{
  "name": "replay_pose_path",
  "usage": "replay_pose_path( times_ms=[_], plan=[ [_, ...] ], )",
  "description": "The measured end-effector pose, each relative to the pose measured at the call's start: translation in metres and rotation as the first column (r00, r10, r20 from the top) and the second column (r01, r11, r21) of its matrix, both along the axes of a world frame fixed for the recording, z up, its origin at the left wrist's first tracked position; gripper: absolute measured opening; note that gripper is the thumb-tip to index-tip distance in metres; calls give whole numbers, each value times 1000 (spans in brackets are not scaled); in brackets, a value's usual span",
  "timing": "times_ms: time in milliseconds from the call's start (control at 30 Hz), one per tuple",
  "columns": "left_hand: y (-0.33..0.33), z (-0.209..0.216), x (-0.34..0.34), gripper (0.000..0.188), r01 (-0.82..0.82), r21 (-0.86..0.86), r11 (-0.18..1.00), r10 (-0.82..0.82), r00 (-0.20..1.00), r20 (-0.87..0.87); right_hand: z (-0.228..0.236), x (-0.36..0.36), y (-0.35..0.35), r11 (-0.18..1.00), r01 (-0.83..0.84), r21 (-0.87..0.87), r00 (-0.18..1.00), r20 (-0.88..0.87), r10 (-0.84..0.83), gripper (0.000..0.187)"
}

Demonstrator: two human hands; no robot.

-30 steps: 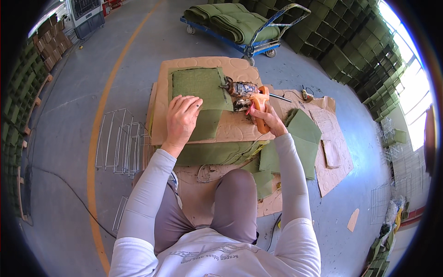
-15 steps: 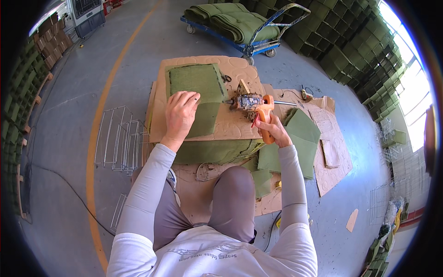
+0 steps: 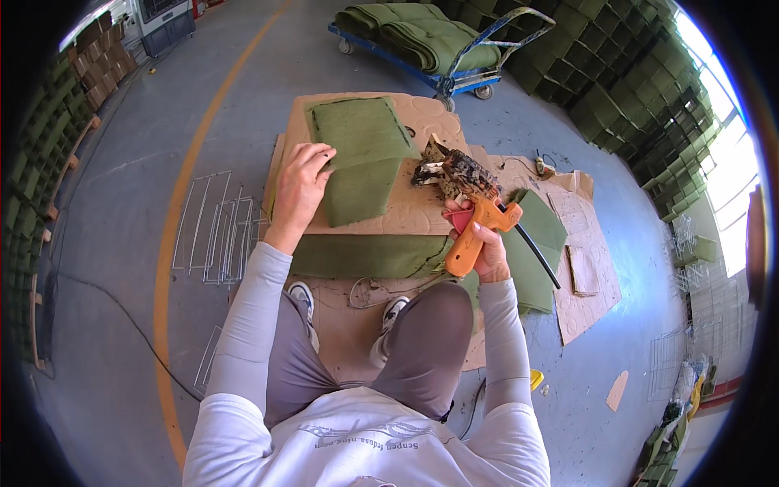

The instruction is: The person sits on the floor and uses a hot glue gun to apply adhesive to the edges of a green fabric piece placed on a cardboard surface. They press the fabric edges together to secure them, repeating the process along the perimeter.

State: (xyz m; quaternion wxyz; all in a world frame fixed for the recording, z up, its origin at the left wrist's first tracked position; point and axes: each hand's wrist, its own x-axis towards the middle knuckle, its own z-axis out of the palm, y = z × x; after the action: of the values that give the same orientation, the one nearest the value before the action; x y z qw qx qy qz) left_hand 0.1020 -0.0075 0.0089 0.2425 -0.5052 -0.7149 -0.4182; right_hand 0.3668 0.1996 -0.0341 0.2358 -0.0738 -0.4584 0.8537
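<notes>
My right hand (image 3: 487, 243) grips an orange glue gun (image 3: 480, 223), its fingers round the handle and close to the red trigger. The gun's barrel is crusted dark and points up and left, while a dark glue stick juts out behind. My left hand (image 3: 300, 188) is closed in a pinch at the left edge of a green felt panel (image 3: 361, 150); what its fingertips hold, if anything, I cannot make out. Dark lines run along the panel's far edges. Under the panel lies a cardboard sheet (image 3: 434, 122) on a green felt block (image 3: 357, 256).
A small crusted stand (image 3: 432, 162) sits by the gun's tip. More green felt pieces (image 3: 535, 235) lie on cardboard to the right. Wire frames (image 3: 219, 231) stand at the left. Beyond is a blue cart (image 3: 434, 77) carrying folded felt; green boxes (image 3: 641, 89) are stacked behind.
The glue gun has swung from lying level to pointing up and left, and its handle has come nearer me. My left hand has shifted slightly left, still pinched. The view has moved a little.
</notes>
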Motion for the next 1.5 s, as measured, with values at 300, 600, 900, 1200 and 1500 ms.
replay_pose_path(
  times_ms=[300,600,900,1200,1500],
  plan=[
    [-5,8,-6,19,105,-33,994,-108,991,-79,21,-18,-61,941,-156,299,980,169,109,37],
    [-3,12,-10,10,129,-10,992,-128,991,45,10,-48,-91,950,-59,306,977,212,-7,29],
    [-6,16,-6,8,128,-6,992,-124,970,210,6,-65,-111,937,-9,350,989,143,-43,21],
    [-6,19,-3,9,141,-18,990,-131,953,274,0,-71,-119,885,-15,465,976,200,-89,24],
    [-7,18,-3,10,133,-21,991,-122,953,277,-5,-74,-123,880,15,475,973,197,-123,21]
  ],
)
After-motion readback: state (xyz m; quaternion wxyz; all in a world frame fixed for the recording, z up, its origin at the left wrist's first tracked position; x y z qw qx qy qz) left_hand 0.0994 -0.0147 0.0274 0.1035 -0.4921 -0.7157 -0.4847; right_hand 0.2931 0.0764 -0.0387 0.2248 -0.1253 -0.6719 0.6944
